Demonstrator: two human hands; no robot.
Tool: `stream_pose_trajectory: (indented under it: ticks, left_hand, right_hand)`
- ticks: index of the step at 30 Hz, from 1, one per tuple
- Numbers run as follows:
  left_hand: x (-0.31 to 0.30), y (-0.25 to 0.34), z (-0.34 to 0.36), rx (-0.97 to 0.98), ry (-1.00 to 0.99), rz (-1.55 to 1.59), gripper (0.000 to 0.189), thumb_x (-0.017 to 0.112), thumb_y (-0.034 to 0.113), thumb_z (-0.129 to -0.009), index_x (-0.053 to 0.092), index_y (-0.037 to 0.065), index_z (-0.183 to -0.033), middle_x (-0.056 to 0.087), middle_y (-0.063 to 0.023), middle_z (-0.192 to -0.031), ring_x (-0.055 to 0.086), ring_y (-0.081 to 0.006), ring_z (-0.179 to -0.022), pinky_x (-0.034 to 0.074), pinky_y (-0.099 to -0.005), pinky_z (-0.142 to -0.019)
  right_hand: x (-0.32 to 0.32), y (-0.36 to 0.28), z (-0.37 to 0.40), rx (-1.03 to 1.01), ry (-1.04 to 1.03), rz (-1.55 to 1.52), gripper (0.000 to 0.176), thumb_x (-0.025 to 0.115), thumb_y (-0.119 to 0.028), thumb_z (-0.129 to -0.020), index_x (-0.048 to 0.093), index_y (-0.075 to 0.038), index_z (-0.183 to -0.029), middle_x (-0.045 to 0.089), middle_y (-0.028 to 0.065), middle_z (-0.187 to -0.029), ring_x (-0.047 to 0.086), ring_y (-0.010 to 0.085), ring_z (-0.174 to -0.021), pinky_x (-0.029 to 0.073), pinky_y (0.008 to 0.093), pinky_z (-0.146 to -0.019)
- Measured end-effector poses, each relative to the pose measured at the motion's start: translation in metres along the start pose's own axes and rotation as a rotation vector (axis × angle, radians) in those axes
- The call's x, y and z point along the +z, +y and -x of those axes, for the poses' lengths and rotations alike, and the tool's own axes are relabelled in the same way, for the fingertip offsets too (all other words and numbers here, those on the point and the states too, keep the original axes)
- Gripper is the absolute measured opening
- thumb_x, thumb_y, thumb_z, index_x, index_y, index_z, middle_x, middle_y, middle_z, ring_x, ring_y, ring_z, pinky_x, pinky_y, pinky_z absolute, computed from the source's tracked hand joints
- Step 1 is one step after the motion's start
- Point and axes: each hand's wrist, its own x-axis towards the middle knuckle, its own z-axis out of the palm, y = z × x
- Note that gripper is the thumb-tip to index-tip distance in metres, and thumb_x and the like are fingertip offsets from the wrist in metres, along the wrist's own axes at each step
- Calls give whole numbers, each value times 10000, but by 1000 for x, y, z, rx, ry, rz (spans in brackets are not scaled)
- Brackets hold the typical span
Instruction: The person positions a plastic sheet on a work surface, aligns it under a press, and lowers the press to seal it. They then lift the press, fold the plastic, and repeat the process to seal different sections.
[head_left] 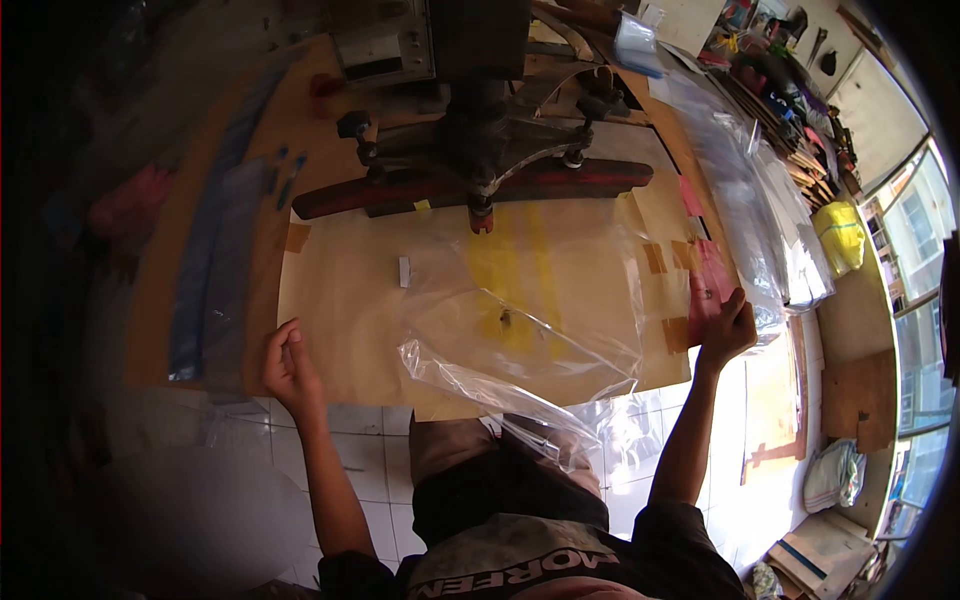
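My left hand (pixel 291 368) is closed, thumb against curled fingers, beside the left edge of a brown paper-covered work surface (pixel 340 350). Whether anything sits in its fingers I cannot make out. At the opposite side my right hand (pixel 729 332) is closed in a fist near a pink piece (pixel 708 275) and a stack of clear plastic; its contents are hidden. Between the hands a clear plastic bag (pixel 480 385) lies crumpled over the surface, its lower part hanging past the front edge. Yellow tape strips (pixel 515 290) run beneath it.
Over the back of the surface stands a machine with a dark red bar (pixel 590 180) and knobs (pixel 355 125). Stacked clear plastic sheets (pixel 745 190) lie on the right, bluish plastic (pixel 215 270) on the left. A yellow bag (pixel 838 237) rests by the window wall.
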Motion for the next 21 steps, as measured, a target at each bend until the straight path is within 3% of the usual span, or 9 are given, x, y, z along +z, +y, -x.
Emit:
stream_pose_trajectory:
  ticks: [19,21]
  left_hand:
    - [1,3,0,16,-3,-47,163,544,76,-934,627,-46,-1003,634,-85,-954,582,-137,-891,463,-260,-791]
    - [1,6,0,10,-3,-47,166,546,81,-934,628,-45,-1003,636,-85,-957,583,-137,-893,462,-259,-791]
  right_hand:
    - [0,1,1,6,-10,-15,384,571,-280,-940,639,29,-722,591,80,-552,525,120,-500,404,307,-496]
    - [0,-2,2,21,-6,-27,420,561,-288,-947,599,37,-682,567,79,-556,458,112,-513,387,316,-501]
